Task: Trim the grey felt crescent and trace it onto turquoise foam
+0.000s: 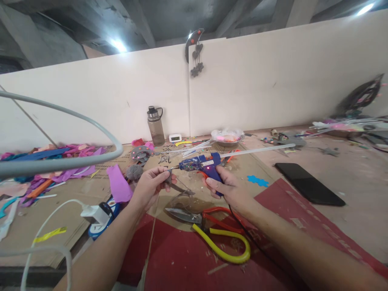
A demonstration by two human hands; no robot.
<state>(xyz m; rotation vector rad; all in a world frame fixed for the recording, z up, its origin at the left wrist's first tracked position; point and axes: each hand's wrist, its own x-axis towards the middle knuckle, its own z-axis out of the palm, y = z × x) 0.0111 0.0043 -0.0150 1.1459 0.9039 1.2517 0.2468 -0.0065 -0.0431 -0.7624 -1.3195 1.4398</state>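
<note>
My right hand (226, 186) is wrapped round the handle of a blue glue gun (214, 171), whose nozzle points left. A long clear glue stick (257, 150) sticks out of its back end. My left hand (154, 184) pinches a small piece of grey felt (170, 182) at the nozzle tip. A thin grey strand hangs from that piece toward the cardboard (160, 204). Just below the hands lie large scissors (186, 215) with red and yellow handles.
A phone (309, 184) and a blue felt shape (257, 180) lie to the right. At the left are a power socket (103, 218), coloured scraps (81, 161) and a grey cable (75, 165). A bottle (156, 129) and a bowl (227, 137) stand behind.
</note>
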